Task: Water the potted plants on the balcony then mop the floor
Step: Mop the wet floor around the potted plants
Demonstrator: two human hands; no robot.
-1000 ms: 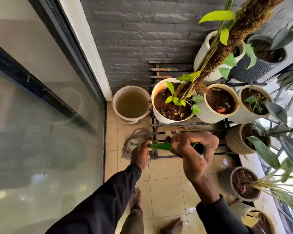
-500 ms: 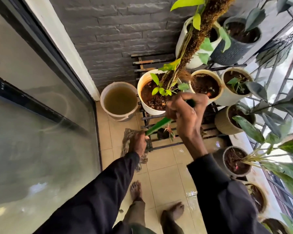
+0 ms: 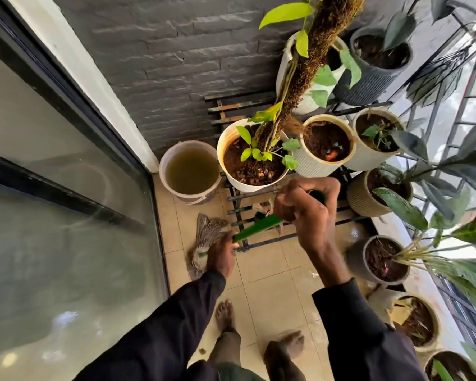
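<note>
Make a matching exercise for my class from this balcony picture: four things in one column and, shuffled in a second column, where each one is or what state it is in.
Things
1. bucket
2. mop head
3. left hand
4. right hand

Places or states
A. closed around the top end of the green handle
B. lying on the floor tiles by the glass door
C. full of murky water, in the corner
D. closed low on the green handle, next to the mop strands

Pairs: 1-C, 2-B, 3-D, 4-A
</note>
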